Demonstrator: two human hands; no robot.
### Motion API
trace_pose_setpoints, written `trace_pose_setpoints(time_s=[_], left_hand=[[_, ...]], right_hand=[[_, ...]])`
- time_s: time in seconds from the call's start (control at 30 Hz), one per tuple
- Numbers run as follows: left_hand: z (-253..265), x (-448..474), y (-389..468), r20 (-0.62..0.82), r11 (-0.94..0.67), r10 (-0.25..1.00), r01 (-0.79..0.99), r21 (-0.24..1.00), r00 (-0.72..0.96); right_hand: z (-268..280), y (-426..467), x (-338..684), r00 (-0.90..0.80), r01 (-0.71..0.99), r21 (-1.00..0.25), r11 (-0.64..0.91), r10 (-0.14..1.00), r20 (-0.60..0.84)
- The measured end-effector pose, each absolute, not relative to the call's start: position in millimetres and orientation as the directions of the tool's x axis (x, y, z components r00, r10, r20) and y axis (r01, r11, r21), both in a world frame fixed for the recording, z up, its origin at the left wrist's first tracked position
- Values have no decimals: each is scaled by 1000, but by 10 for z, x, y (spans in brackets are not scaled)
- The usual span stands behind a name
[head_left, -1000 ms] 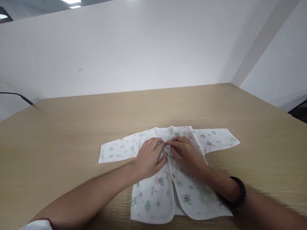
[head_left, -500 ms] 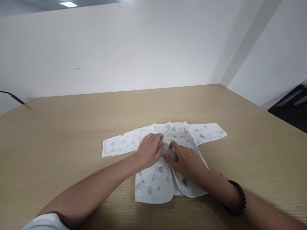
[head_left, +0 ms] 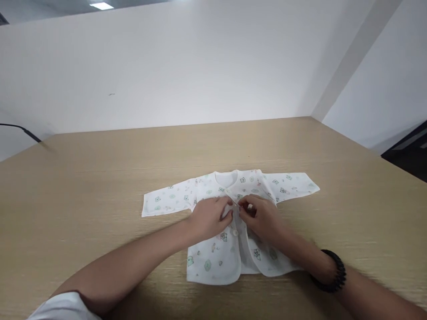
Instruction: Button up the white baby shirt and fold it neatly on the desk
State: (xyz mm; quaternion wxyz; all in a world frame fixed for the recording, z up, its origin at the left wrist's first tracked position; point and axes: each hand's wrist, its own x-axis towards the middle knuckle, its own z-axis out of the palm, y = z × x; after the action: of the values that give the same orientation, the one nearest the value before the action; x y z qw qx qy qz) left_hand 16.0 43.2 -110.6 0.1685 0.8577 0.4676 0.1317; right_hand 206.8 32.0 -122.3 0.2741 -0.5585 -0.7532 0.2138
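shirt: soft printed cloth | table: matt wood-grain | bracelet: dark beads

1. One camera, worn on my head, looks forward and down across the wooden table to the white wall.
2. It sits close: my forearms enter from the bottom edge, meeting at lower centre of the frame.

Light wood-grain laminate counter meets plain white partition wall. Grey diagonal column stands at right. Rectangular ceiling light panel glows upper left. Thin black cable enters from left.
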Motion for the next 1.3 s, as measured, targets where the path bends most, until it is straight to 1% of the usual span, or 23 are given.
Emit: trace_pose_setpoints(time_s=[0.13,0.23,0.3,0.47,0.67,0.77,0.9,0.97,1.13,1.3], left_hand=[[-1097,147,474,53,-471,858,741,478,511],[-1090,147,492,21,-420,873,729,541,487],[-1090,148,499,7,-398,880,728,558,475],[-1100,152,497,17,-414,876,734,538,481],[-1143,146,508,34,-444,868,743,500,496],[-1155,139,512,42,-455,862,736,501,505],[-1148,139,512,27,-442,866,737,512,500],[-1143,143,512,20,-435,867,736,519,498],[-1130,149,513,16,-421,874,739,526,486],[-1117,152,507,3,-403,876,728,555,483]], right_hand=[[-1218,352,2094,-210,659,-719,222,972,108],[-1234,357,2105,-231,642,-735,217,969,84],[-1242,355,2111,-258,643,-728,235,963,83],[-1217,338,2109,-324,606,-734,307,938,125],[-1179,312,2104,-340,612,-714,340,928,150],[-1177,319,2120,-369,580,-748,322,923,110],[-1215,368,2147,-379,523,-821,228,925,16],[-1242,397,2156,-369,540,-814,214,929,0],[-1267,431,2152,-373,597,-764,244,928,5],[-1251,421,2135,-353,645,-730,225,935,-24]])
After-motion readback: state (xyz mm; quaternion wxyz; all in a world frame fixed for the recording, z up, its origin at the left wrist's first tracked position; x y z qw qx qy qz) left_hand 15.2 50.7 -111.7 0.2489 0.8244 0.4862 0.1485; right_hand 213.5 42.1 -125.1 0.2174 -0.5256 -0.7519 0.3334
